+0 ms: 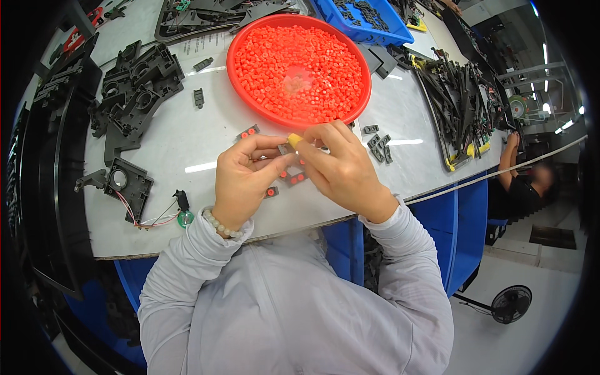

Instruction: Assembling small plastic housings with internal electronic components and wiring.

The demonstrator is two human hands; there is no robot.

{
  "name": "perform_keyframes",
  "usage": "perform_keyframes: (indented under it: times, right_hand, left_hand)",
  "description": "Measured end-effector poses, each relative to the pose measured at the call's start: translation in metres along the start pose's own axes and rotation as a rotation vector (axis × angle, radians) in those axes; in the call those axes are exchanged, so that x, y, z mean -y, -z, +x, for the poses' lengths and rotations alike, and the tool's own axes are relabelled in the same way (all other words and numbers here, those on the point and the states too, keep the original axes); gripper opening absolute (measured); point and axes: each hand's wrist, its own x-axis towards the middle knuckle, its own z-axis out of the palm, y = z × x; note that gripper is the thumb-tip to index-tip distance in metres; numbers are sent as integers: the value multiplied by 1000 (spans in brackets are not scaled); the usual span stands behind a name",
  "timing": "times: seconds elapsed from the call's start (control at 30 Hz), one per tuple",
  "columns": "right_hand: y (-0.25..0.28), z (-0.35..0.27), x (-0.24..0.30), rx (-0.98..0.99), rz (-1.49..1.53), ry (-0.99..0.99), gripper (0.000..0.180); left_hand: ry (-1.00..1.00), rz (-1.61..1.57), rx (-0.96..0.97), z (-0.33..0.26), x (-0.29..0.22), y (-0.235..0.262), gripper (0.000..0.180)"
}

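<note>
My left hand (240,178) pinches a small grey plastic holder (285,149) between thumb and fingertips. My right hand (344,164) meets it there, its fingers bent inward and a yellow finger cover (294,140) on one fingertip; whatever it grips is hidden by the fingers. Just beyond my left fingers lies a grey holder with two red caps (249,132). Below the hands lie another capped holder (294,179) and a further one (270,192) near my left thumb. Right behind both hands stands a round red tray (236,84) full of small red caps (294,69).
Several bare grey holders (379,147) lie to the right. At the left are black plastic housings (140,87) and a wired part (131,187). A blue bin (400,39) stands at the back, a tray of long black parts (459,100) at right. A person (522,194) sits beyond it.
</note>
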Motion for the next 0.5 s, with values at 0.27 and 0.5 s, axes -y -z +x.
perform_keyframes:
  times: [0.27,0.5]
  right_hand:
    - [13,25,-29,131,224,-163,19]
    - [-19,65,-131,85,-197,-313,16]
  left_hand:
    - [-56,4,-35,1,0,3,24]
    - [-58,-13,-49,2,1,5,24]
